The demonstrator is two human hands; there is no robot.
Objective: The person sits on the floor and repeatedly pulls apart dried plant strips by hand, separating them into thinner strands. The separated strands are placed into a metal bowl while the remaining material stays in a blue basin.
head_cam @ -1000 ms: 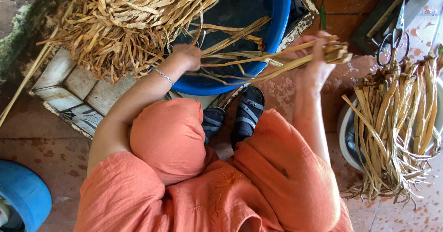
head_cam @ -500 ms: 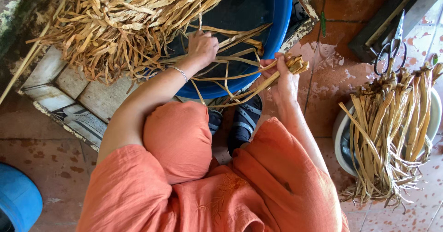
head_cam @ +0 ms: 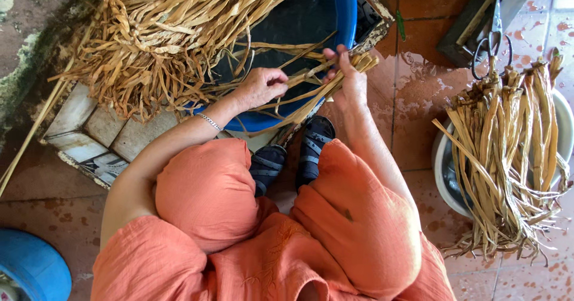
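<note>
Both hands closer together at frame centre.
Left hand [head_cam: 261, 87] and right hand [head_cam: 350, 81] now gripping the same strips [head_cam: 311, 88] over tub [head_cam: 347, 14].

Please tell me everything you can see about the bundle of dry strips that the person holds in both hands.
The bundle of strips is tan, flat and leaf-like, looking like dried plant fibre. The right hand grips its gathered end near the rim of the blue tub; the left hand holds strands further along. Loose ends fan out over the tub's dark inside, slanting toward the big pile.
</note>
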